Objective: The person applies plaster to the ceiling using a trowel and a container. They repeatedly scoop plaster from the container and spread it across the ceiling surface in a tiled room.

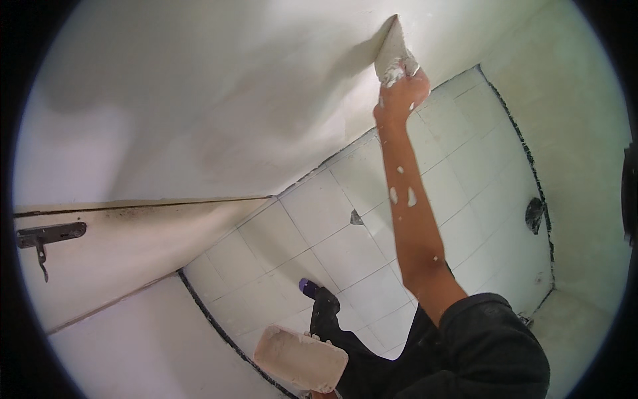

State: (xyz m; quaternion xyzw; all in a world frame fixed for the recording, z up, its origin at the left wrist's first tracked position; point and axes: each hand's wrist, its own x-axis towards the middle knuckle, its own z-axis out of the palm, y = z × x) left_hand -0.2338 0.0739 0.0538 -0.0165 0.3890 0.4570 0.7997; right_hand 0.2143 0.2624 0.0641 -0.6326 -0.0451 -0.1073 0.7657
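Note:
My right arm reaches up to the pale wall [252, 86], and my right hand [407, 92] is closed round a putty knife [393, 48]. White filler smears its blade and lies in a lump by my fingers. The blade is against or very near the wall; I cannot tell which. At the lower edge, my left hand [324, 394] holds up a pinkish rectangular plaster tub [267, 347] with pale filler in it. Most of that hand is hidden behind the tub. Spots of filler dot my right forearm.
A door with a dark handle [52, 233] is on the left. White floor tiles [345, 266] lie below, with a small grey patch [356, 217]. A dark round object [533, 215] rests near the right wall [578, 166]. My foot [308, 287] is on the tiles.

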